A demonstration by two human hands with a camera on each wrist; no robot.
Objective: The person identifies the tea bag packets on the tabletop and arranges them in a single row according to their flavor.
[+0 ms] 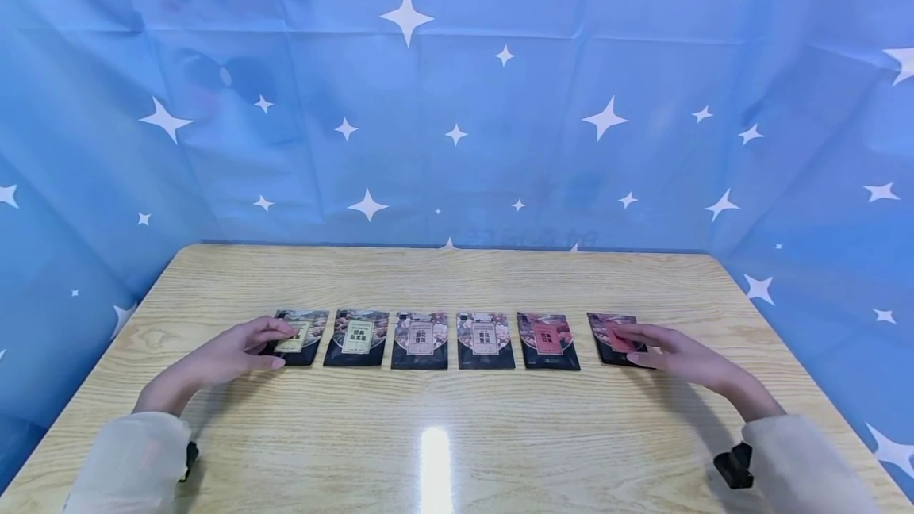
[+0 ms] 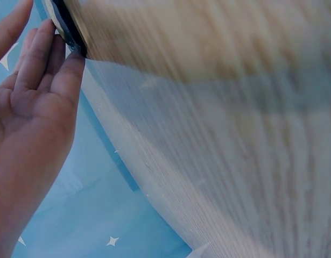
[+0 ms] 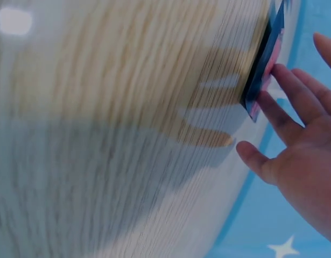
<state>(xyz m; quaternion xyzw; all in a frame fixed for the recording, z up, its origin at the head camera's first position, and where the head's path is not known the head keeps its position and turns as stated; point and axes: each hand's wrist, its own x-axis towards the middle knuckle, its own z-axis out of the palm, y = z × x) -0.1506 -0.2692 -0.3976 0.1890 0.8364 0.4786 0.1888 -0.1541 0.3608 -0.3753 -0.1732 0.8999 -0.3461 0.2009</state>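
In the head view several dark tea sachets lie in a row across the table. My left hand (image 1: 236,349) is at the leftmost sachet (image 1: 309,327), a yellow-labelled one, fingertips over its left side and thumb by its lower corner. The left wrist view shows those fingers (image 2: 37,59) fairly straight against the sachet's dark edge (image 2: 72,32). At the far right my right hand (image 1: 681,354) rests its fingertips on a red-labelled sachet (image 1: 605,330). In the right wrist view its fingers (image 3: 283,115) are extended onto the sachet's face, with one digit held apart near the tabletop.
Between the hands lie a green-labelled sachet (image 1: 359,337), two pink-labelled sachets (image 1: 419,339) and another red-labelled sachet (image 1: 548,339). The wooden table (image 1: 343,435) has rounded back corners. A blue star-patterned curtain (image 1: 457,86) hangs behind it and at both sides.
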